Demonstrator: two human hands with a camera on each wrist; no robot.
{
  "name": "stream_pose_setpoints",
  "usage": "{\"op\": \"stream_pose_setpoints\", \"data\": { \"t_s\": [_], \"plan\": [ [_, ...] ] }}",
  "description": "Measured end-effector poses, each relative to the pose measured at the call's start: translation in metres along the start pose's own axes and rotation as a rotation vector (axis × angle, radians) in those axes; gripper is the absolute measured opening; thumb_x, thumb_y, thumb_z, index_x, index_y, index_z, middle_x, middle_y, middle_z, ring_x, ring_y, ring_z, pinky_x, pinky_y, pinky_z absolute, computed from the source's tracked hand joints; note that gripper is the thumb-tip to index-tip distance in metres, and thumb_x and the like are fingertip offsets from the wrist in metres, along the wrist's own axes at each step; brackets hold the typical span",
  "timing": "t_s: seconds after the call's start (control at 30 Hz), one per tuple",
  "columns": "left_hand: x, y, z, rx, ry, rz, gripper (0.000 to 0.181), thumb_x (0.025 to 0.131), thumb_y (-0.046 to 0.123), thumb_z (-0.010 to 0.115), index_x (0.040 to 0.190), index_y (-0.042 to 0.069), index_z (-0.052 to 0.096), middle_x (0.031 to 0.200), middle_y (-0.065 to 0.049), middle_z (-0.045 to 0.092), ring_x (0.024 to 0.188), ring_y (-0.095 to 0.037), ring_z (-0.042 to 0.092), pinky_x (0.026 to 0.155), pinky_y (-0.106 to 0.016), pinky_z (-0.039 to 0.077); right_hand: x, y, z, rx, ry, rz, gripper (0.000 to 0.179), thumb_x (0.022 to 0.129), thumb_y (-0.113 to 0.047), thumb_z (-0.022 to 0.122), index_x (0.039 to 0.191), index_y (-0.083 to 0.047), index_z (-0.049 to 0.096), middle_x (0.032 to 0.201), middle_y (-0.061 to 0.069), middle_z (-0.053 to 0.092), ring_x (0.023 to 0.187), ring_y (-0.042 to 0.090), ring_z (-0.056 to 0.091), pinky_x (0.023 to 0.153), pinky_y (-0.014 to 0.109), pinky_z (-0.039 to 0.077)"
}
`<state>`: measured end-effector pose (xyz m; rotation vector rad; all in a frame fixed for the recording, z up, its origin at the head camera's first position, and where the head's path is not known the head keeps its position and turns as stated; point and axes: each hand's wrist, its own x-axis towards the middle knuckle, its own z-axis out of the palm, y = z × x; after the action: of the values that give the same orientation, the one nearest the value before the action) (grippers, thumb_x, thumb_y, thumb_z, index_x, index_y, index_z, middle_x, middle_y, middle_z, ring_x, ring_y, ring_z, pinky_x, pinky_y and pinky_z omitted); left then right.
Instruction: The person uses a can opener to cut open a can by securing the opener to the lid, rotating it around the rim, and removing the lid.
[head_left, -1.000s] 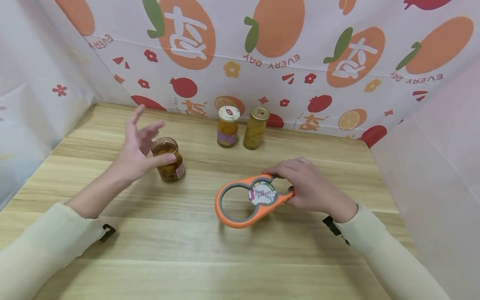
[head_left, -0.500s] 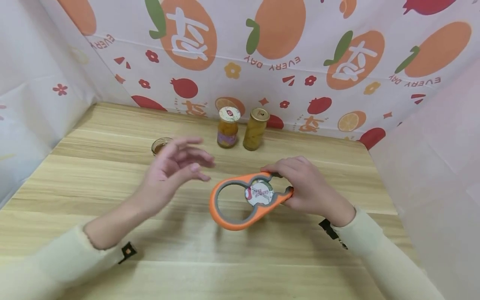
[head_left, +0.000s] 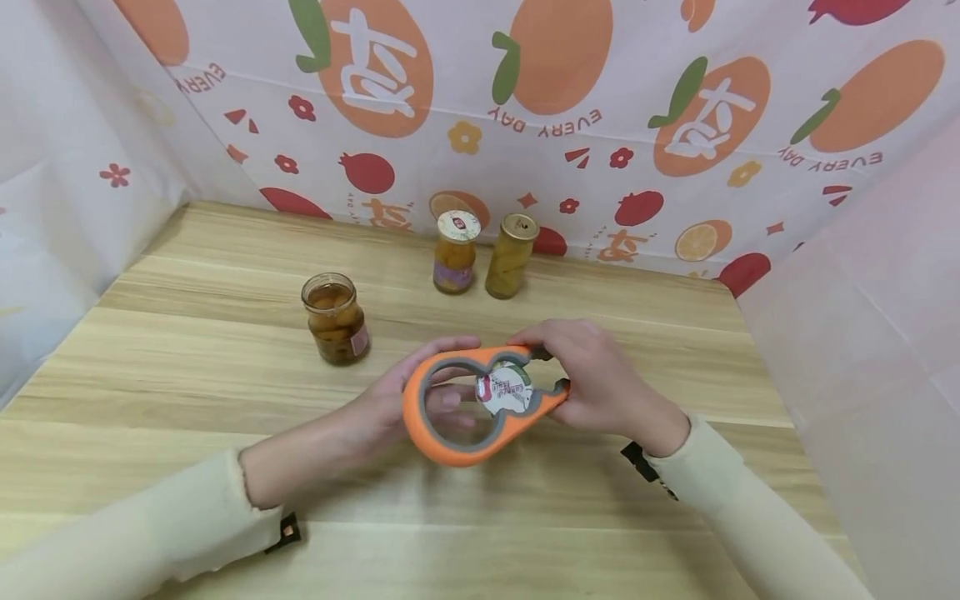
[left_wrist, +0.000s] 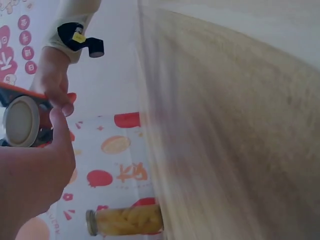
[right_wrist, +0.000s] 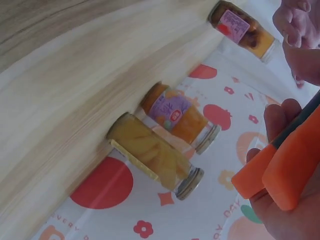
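Note:
My right hand grips the handles of an orange and grey jar opener, held above the table. A round printed jar lid sits in the opener's smaller opening, and its pale underside shows in the left wrist view. Beside and partly beneath the opener is my left hand, fingers loosely extended; some of them show through the larger ring. Whether they touch the opener or lid, I cannot tell. An uncovered glass jar of fruit in brown liquid stands upright to the left.
Two lidded jars stand at the back: one with a purple label and a taller one of yellow fruit. Behind them hangs a fruit-print cloth. The wooden table extends under both arms.
My left hand has moved right and toward me, from beside the uncovered jar to the opener. The right hand has shifted slightly left with the opener and lid.

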<state>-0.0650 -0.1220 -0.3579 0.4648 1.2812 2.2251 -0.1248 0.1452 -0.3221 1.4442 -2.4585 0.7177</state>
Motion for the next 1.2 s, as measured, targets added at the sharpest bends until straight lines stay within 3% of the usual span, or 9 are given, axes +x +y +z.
{"op": "stream_pose_setpoints", "data": {
  "t_s": [0.2,0.33,0.5,0.7,0.83,1.03,1.2],
  "plan": [
    [0.008,-0.003,0.009,-0.098,-0.003,-0.114,0.093,0.083,0.010,0.074,0.157,0.020,0.019,0.143,-0.012,0.047,0.114,-0.020,0.060,0.096,-0.041,0.051,0.001,-0.003,0.006,0.028,-0.013,-0.005,0.057,0.072,-0.022,0.086,0.123,-0.014,0.062,0.110,-0.008,0.066,0.096,0.004,0.060,0.084,0.032,0.049],
    [0.011,-0.007,0.010,-0.130,-0.022,-0.136,0.104,0.083,0.013,0.079,0.160,0.024,0.009,0.150,-0.012,0.044,0.115,-0.017,0.060,0.093,-0.032,0.052,0.001,-0.004,0.007,0.044,-0.019,0.000,0.057,0.073,-0.023,0.086,0.123,-0.014,0.061,0.110,-0.009,0.065,0.096,0.004,0.060,0.086,0.033,0.048],
    [0.012,-0.009,0.012,-0.165,-0.054,-0.103,0.105,0.084,0.014,0.081,0.159,0.027,0.008,0.153,-0.011,0.044,0.127,-0.018,0.055,0.096,-0.028,0.049,0.000,-0.002,0.006,0.068,-0.037,0.002,0.057,0.073,-0.021,0.086,0.124,-0.015,0.061,0.110,-0.008,0.065,0.098,0.005,0.061,0.086,0.033,0.050],
    [0.013,-0.010,0.011,-0.186,-0.075,-0.091,0.102,0.086,0.015,0.080,0.159,0.026,0.010,0.153,-0.012,0.045,0.130,-0.019,0.054,0.096,-0.029,0.050,0.000,-0.001,0.004,0.062,-0.063,0.001,0.059,0.073,-0.022,0.086,0.125,-0.016,0.060,0.110,-0.009,0.065,0.100,0.005,0.061,0.085,0.035,0.050],
    [0.011,-0.011,0.011,-0.147,-0.101,-0.059,0.098,0.087,0.015,0.078,0.159,0.024,0.012,0.154,-0.009,0.044,0.131,-0.018,0.052,0.099,-0.028,0.048,0.001,-0.002,0.003,0.055,-0.070,-0.012,0.058,0.074,-0.020,0.085,0.126,-0.015,0.060,0.111,-0.008,0.065,0.101,0.006,0.061,0.086,0.035,0.050],
    [0.010,-0.014,0.009,-0.180,-0.151,0.019,0.085,0.091,0.018,0.074,0.156,0.020,0.019,0.149,-0.009,0.049,0.129,-0.019,0.053,0.100,-0.028,0.048,0.003,-0.005,0.005,0.036,-0.059,-0.043,0.057,0.077,-0.011,0.074,0.132,-0.013,0.059,0.112,-0.005,0.066,0.100,0.009,0.063,0.085,0.035,0.051],
    [0.011,-0.016,0.007,-0.079,-0.120,0.085,0.077,0.092,0.021,0.073,0.153,0.014,0.026,0.144,-0.008,0.052,0.128,-0.018,0.053,0.101,-0.025,0.047,0.006,-0.008,0.007,0.018,-0.072,-0.060,0.063,0.077,-0.006,0.065,0.139,-0.013,0.055,0.115,-0.004,0.065,0.103,0.012,0.062,0.085,0.036,0.051]
  ]
}}
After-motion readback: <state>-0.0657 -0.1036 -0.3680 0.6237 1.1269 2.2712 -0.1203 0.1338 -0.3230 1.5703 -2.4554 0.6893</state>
